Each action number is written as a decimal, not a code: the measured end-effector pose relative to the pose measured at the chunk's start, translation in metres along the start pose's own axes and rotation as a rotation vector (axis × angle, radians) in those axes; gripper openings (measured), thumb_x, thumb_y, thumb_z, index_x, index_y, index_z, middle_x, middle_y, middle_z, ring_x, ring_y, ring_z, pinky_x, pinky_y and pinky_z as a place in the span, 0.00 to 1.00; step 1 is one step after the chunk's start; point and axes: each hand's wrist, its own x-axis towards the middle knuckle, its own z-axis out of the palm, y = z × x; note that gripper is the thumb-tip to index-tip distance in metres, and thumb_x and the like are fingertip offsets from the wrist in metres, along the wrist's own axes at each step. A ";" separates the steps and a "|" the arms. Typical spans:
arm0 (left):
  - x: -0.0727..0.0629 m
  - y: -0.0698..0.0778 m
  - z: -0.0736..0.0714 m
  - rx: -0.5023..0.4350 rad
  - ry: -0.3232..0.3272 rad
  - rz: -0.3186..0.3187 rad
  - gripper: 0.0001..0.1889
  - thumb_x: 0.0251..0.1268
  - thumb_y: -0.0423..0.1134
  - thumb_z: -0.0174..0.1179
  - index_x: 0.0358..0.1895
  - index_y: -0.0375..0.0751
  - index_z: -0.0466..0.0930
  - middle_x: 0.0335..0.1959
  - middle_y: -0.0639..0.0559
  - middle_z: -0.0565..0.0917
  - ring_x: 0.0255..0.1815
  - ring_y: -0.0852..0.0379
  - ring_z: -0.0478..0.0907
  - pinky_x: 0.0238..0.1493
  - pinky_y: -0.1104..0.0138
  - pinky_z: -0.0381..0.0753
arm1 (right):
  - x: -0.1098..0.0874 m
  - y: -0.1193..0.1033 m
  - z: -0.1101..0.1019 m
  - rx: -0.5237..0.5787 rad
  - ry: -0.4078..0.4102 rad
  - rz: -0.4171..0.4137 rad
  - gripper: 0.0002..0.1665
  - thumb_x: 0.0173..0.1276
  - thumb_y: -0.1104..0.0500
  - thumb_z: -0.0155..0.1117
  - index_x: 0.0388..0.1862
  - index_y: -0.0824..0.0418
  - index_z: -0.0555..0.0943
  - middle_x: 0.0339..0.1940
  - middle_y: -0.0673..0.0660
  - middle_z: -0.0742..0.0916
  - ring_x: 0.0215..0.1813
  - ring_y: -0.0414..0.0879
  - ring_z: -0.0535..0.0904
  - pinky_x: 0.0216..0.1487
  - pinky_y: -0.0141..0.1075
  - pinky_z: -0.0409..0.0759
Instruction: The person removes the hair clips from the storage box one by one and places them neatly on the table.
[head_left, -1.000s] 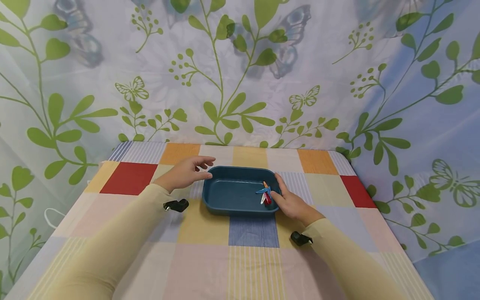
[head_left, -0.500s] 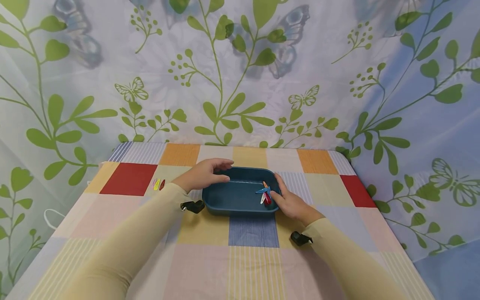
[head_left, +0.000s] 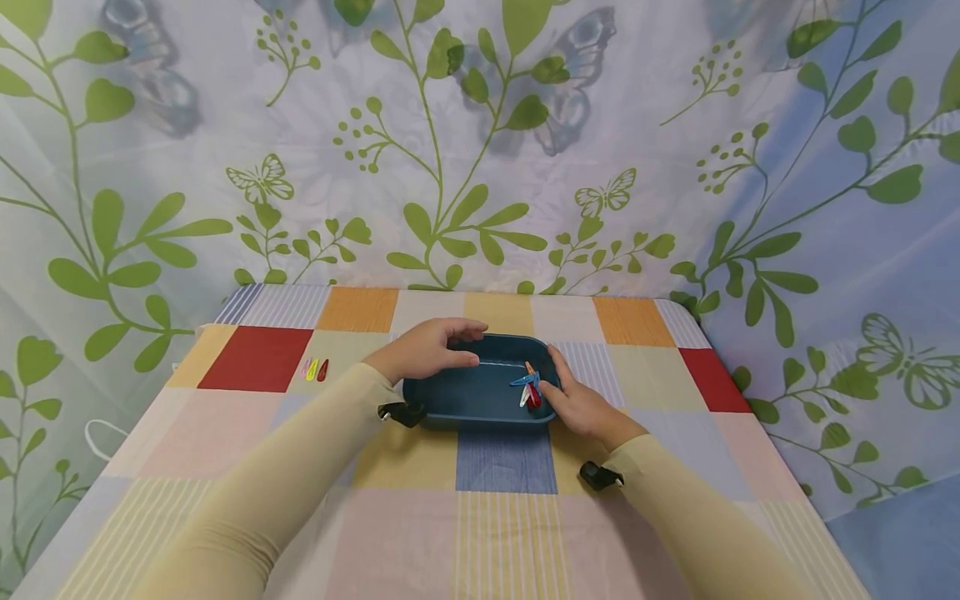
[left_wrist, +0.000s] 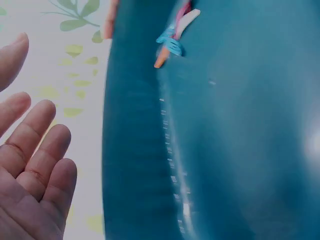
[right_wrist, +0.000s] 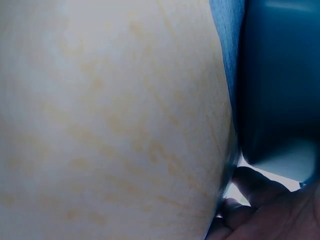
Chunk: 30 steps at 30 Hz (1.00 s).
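Note:
A dark teal plastic tray [head_left: 480,422] stands in the middle of the table. My left hand [head_left: 427,348] is held over its left part, fingers and thumb spread apart with nothing between them; the left wrist view shows the palm and loose fingers [left_wrist: 42,150]. At the tray's right end my right hand [head_left: 588,410] grips the rim, thumb on the inner side and fingers outside. Several snap hair clips [head_left: 529,385], blue, orange, red and white, lie in a small heap inside the tray near that thumb. The left wrist view shows this heap of clips [left_wrist: 172,42] too.
Three more hair clips, pink, yellow [head_left: 311,370] and dark red [head_left: 322,370], lie side by side on the patchwork tablecloth [head_left: 397,525], left of the tray. A leaf-patterned curtain [head_left: 465,150] hangs behind the table. A white cable [head_left: 93,433] loops at the left edge.
My left hand has moved right, from beside the tray's left edge to above its inside, uncovering the three clips on the cloth. The right hand stays at the rim.

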 end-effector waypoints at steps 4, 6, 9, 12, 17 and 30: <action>0.005 0.004 -0.003 -0.020 -0.010 0.002 0.32 0.74 0.45 0.68 0.78 0.46 0.71 0.71 0.44 0.80 0.73 0.46 0.76 0.74 0.51 0.74 | -0.001 0.000 0.000 0.001 -0.003 -0.007 0.44 0.87 0.38 0.39 0.88 0.42 0.30 0.86 0.70 0.60 0.75 0.74 0.71 0.75 0.69 0.65; 0.008 0.005 -0.003 -0.027 -0.013 -0.002 0.32 0.74 0.45 0.68 0.78 0.46 0.71 0.71 0.44 0.80 0.73 0.46 0.76 0.74 0.51 0.74 | -0.001 0.000 0.000 0.007 -0.003 -0.015 0.44 0.87 0.38 0.39 0.88 0.42 0.30 0.86 0.69 0.60 0.76 0.74 0.71 0.76 0.69 0.64; 0.015 0.007 -0.001 -0.020 -0.018 -0.001 0.32 0.73 0.45 0.68 0.77 0.46 0.72 0.70 0.45 0.81 0.72 0.48 0.77 0.74 0.52 0.74 | 0.000 0.000 0.001 0.015 -0.007 -0.019 0.45 0.87 0.37 0.38 0.88 0.42 0.29 0.87 0.68 0.59 0.77 0.74 0.69 0.76 0.69 0.63; 0.024 0.008 0.004 -0.006 -0.031 0.012 0.31 0.73 0.45 0.68 0.76 0.45 0.73 0.70 0.46 0.82 0.72 0.48 0.78 0.74 0.53 0.74 | 0.000 0.000 0.000 0.021 -0.007 -0.007 0.45 0.87 0.36 0.37 0.88 0.41 0.29 0.87 0.68 0.58 0.79 0.74 0.66 0.77 0.70 0.61; 0.042 0.007 0.015 0.006 -0.083 0.026 0.30 0.73 0.45 0.68 0.75 0.44 0.75 0.70 0.43 0.82 0.71 0.48 0.78 0.73 0.53 0.76 | 0.000 0.001 -0.001 0.023 -0.017 -0.005 0.45 0.87 0.37 0.38 0.88 0.42 0.29 0.87 0.68 0.58 0.80 0.74 0.65 0.77 0.70 0.60; 0.074 -0.002 0.050 0.119 -0.262 -0.016 0.24 0.75 0.34 0.64 0.71 0.47 0.80 0.69 0.50 0.83 0.65 0.50 0.81 0.69 0.57 0.78 | -0.001 0.003 -0.002 0.026 -0.016 0.000 0.45 0.86 0.37 0.38 0.87 0.37 0.28 0.83 0.69 0.66 0.77 0.72 0.70 0.77 0.69 0.63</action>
